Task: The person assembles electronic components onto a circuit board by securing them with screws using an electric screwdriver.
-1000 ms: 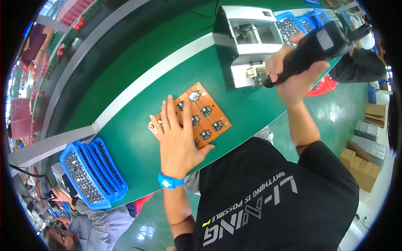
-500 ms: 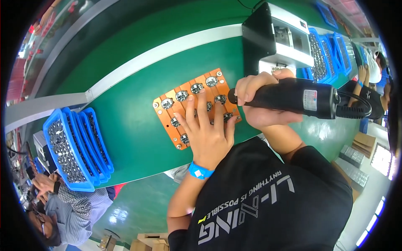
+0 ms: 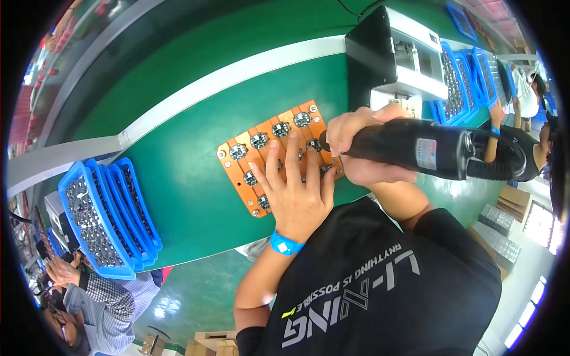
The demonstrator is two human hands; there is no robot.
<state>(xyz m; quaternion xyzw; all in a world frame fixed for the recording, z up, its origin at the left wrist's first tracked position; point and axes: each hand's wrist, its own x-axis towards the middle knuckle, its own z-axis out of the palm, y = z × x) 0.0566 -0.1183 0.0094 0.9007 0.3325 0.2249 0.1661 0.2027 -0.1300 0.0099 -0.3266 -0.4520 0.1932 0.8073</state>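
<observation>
Since the earlier frame, the right hand (image 3: 362,148) has brought the black electric screwdriver (image 3: 427,148) down from beside the grey machine (image 3: 395,56) onto the orange fixture board (image 3: 270,157). That board lies on the green surface (image 3: 178,178), right of the stacked blue trays (image 3: 107,213). Right grip is closed around the screwdriver; the left hand (image 3: 297,190) lies flat, fingers spread, pressing the board. Fastening seems under way; next likely calls for seating the tip squarely on a part near the board's right edge.

green bench (image 3: 190,178), orange fixture plate (image 3: 234,172), blue trays (image 3: 119,202)
</observation>
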